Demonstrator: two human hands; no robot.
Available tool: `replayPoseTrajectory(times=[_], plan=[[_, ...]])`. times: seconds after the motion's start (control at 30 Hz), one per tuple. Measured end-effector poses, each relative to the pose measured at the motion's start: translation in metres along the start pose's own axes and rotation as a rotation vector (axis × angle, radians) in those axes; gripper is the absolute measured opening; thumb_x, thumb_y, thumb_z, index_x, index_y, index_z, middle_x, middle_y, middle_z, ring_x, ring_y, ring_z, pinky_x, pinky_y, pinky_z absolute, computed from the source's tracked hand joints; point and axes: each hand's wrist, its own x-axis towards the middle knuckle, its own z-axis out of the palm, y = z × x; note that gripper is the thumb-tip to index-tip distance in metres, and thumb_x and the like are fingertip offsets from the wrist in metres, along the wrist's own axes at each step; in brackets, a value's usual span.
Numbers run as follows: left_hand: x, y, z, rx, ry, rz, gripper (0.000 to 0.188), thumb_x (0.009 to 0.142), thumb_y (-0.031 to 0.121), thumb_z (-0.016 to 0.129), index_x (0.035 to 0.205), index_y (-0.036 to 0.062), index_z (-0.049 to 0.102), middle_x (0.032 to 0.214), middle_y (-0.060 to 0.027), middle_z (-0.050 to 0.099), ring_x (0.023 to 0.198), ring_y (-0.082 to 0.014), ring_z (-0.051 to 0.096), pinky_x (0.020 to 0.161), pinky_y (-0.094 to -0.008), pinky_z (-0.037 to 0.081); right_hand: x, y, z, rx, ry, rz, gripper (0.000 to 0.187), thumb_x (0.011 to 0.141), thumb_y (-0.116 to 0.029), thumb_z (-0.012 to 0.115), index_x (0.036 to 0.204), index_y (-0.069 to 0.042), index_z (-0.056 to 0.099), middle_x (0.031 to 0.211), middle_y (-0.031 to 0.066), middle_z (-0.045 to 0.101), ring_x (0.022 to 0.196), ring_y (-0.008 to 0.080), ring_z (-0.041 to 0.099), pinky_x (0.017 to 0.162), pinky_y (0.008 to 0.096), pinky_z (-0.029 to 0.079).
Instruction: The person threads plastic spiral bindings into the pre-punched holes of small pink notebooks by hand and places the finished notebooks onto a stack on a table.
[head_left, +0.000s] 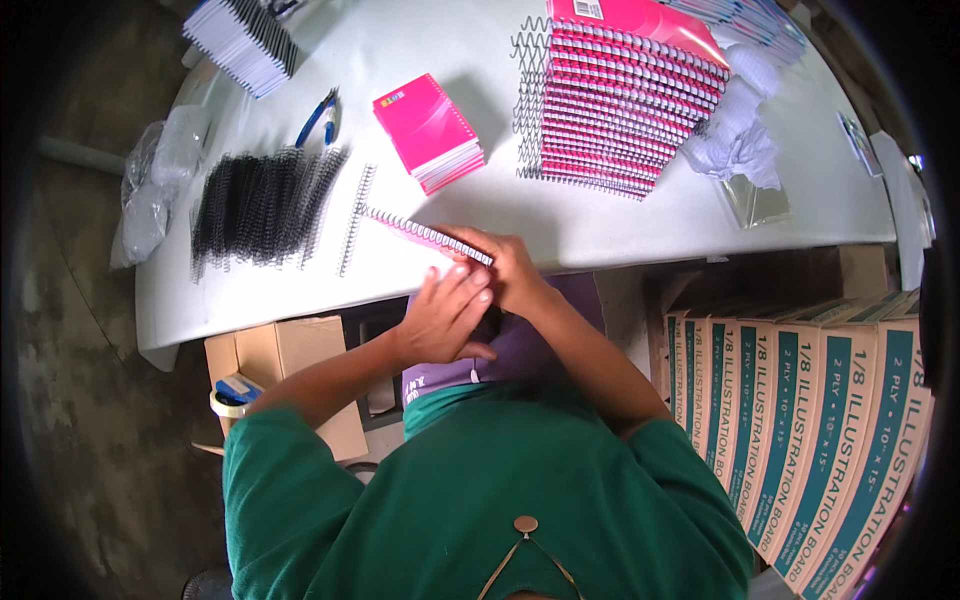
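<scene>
Near the table's front edge, my right hand (508, 268) grips a thin pink notebook (425, 236) with its edge turned up. A wire coil runs along that edge, and a bit of wire sticks out at the far-left end. My left hand (448, 315) lies against the notebook's near end, fingers stretched out and thumb apart. Left of the notebook is a loose wire coil (352, 225), beside a pile of dark coils (258, 212). Beyond the notebook rests a stack of pink covered pads (428, 125) with punched holes along an edge.
Blue-handled pliers (318, 120) lie behind the coils. A tall stack of coil-bound pink notebooks (625, 115) leans at the back right, beside crumpled white paper (735, 130). More notebooks (240, 45) stand back left. Cardboard boxes (800, 400) line my right; an open carton (310, 370) sits below the table.
</scene>
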Motion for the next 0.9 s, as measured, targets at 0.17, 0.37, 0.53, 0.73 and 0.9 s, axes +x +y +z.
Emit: replayPoseTrajectory(times=[0.17,0.37,0.53,0.73,0.9], plan=[[0.08,-0.008,-0.062,0.126,-0.004,-0.266,0.036,0.075,0.025,0.065,0.109,0.0118,0.06,0.107,-0.0031,0.056,0.102,-0.0212,0.051,0.087,-0.0401,0.03,-0.005,0.001,-0.003,0.074,-0.019,0.125,0.021,0.073,0.0,0.061,0.094,0.003,0.06,0.082,0.0173,0.065,0.075,0.0283,0.065,0.064,0.0327,0.049],[0.094,-0.02,-0.069,0.132,-0.095,-0.193,0.026,0.072,0.017,0.068,0.096,0.0106,0.061,0.098,-0.0024,0.06,0.092,-0.0182,0.055,0.084,-0.0358,0.033,-0.002,-0.001,-0.002,0.021,-0.01,0.259,0.013,0.074,-0.002,0.061,0.084,0.005,0.058,0.074,0.0193,0.063,0.069,0.0237,0.064,0.059,0.0342,0.047],[0.109,-0.027,-0.078,0.235,-0.187,-0.044,0.024,0.07,0.015,0.068,0.091,0.0087,0.06,0.089,-0.0039,0.06,0.085,-0.0199,0.058,0.082,-0.0353,0.037,-0.001,0.001,-0.004,-0.02,-0.01,0.309,0.012,0.076,-0.005,0.061,0.085,0.003,0.059,0.074,0.02,0.063,0.071,0.0262,0.064,0.061,0.0336,0.047],[0.123,-0.024,-0.094,0.092,-0.198,-0.098,0.021,0.068,0.022,0.07,0.082,0.0083,0.061,0.086,-0.0049,0.059,0.08,-0.0223,0.058,0.077,-0.0345,0.041,0.004,-0.025,-0.009,0.014,-0.057,0.102,0.026,0.079,-0.001,0.057,0.104,-0.002,0.056,0.088,0.018,0.063,0.082,0.0262,0.064,0.07,0.0327,0.048],[0.182,-0.018,-0.155,0.057,-0.045,-0.129,0.067,0.055,0.04,0.078,0.109,0.0052,0.057,0.103,-0.0107,0.059,0.097,-0.031,0.055,0.084,-0.0393,0.04,0.029,-0.091,-0.063,-0.278,0.299,-0.326,0.042,0.082,-0.007,0.062,0.118,0.001,0.042,0.11,0.0162,0.054,0.102,0.0248,0.055,0.088,0.0325,0.042]])
